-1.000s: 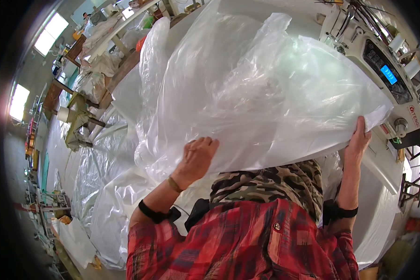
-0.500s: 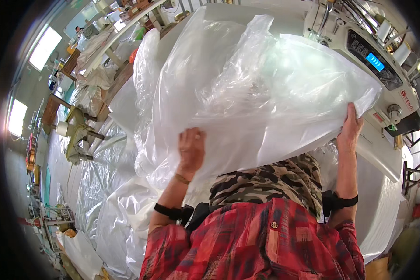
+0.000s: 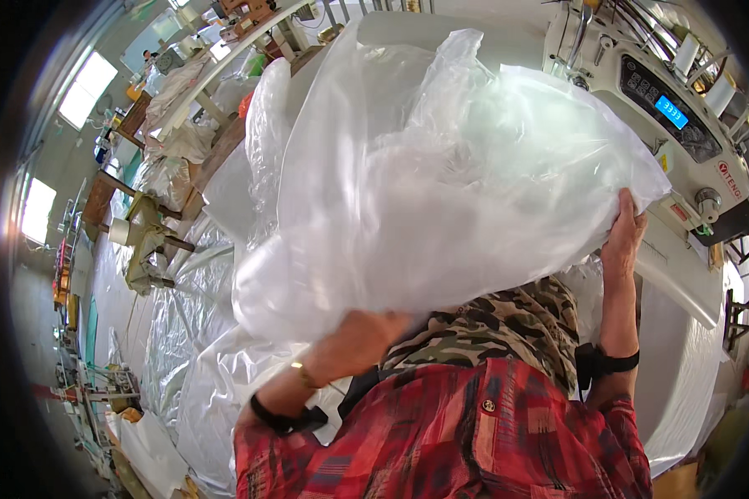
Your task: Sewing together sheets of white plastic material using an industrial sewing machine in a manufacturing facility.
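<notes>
1. The white plastic sheet (image 3: 441,224) spreads across the centre of the frame, crumpled and glossy along its top and smoother toward its lower edge.
2. At right of centre, the right hand (image 3: 624,239) pinches the sheet's edge near its right-hand corner, the thumb lying on top of the plastic.
3. At lower centre, the left hand (image 3: 359,339) is at the sheet's lower edge, its fingers pointing right; it is blurred and partly hidden, so I cannot tell whether it grips the plastic.
4. A gold-coloured bracelet (image 3: 305,374) circles the left wrist, and a black strap (image 3: 285,418) sits farther down that forearm.
5. Below the sheet, camouflage cloth (image 3: 491,328) covers the lap, next to a red plaid shirt (image 3: 441,432).
6. In the upper right stands a white sewing machine (image 3: 728,170) with a lit blue display (image 3: 671,112), near the sheet's right-hand corner.
7. More clear plastic (image 3: 179,341) lies heaped at lower left, below a wooden stool (image 3: 147,241).
</notes>
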Demonstrator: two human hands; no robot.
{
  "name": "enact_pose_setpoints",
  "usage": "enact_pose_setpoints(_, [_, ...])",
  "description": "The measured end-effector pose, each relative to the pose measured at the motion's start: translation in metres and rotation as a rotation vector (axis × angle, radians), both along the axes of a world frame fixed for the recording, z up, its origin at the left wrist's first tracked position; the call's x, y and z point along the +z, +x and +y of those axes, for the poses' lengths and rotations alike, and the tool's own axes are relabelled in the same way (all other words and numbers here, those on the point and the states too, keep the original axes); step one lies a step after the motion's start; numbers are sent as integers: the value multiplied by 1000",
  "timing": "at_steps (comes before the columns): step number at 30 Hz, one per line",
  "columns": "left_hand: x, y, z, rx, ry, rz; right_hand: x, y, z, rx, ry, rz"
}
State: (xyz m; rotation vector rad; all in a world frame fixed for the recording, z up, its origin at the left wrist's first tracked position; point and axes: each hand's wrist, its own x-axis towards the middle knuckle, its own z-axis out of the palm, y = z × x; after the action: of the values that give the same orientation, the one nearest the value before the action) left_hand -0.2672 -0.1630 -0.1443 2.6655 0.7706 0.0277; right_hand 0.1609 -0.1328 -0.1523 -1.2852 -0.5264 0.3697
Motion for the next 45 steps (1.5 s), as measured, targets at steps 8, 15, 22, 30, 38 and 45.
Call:
enact_pose_setpoints(8, [63,47,20,57,7,-509,8,9,-10,46,28,103])
enact_pose_setpoints(15, [-22,1,86,791,270,-209,7,6,-11,49,78,118])
enact_pose_setpoints(22, [54,-117,182,956,-217,-1240,-3,30,-22,-61,130,162])
enact_pose_setpoints(30, [26,-334,265,931,754,516,-7,15,-22,-218,-185,136])
enact_pose_setpoints(38, [64,38,308,179,219,-393,2,-39,-58,51,2,191])
enact_pose_setpoints(45, [14,55,324,520,329,-262,19,31,-141,-266,-220,-635])
